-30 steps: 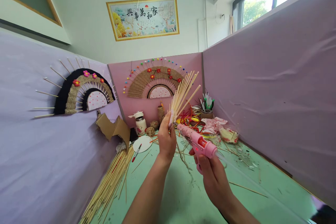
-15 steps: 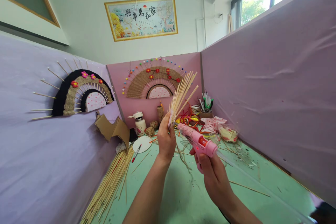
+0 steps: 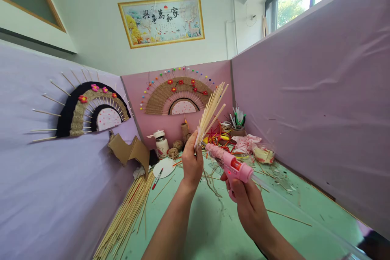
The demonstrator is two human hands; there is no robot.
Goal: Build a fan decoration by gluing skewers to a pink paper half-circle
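Observation:
My left hand (image 3: 192, 161) is closed around the base of a fan of thin wooden sticks (image 3: 211, 107), which spread upward and to the right. A strip of pale pink at the base shows between my fingers. My right hand (image 3: 243, 195) grips a pink hot glue gun (image 3: 229, 161) by its handle. The gun's nozzle points left and is at the foot of the sticks; whether it touches them I cannot tell. A long clear glue stick runs out of the back of the gun. Loose twine (image 3: 211, 183) hangs below my left hand.
A long pile of sticks (image 3: 129, 215) lies at the left of the green table (image 3: 207, 231). Behind are a white disc (image 3: 163, 168), a red pen (image 3: 157, 178), a lidded bottle (image 3: 161, 144), twine balls (image 3: 173, 153) and a plastic bowl (image 3: 263, 155). Finished fans (image 3: 179, 93) hang on the partitions.
The view has shifted slightly to the right. Both hands keep nearly the same places, and the glue gun's nozzle stays by the base of the sticks.

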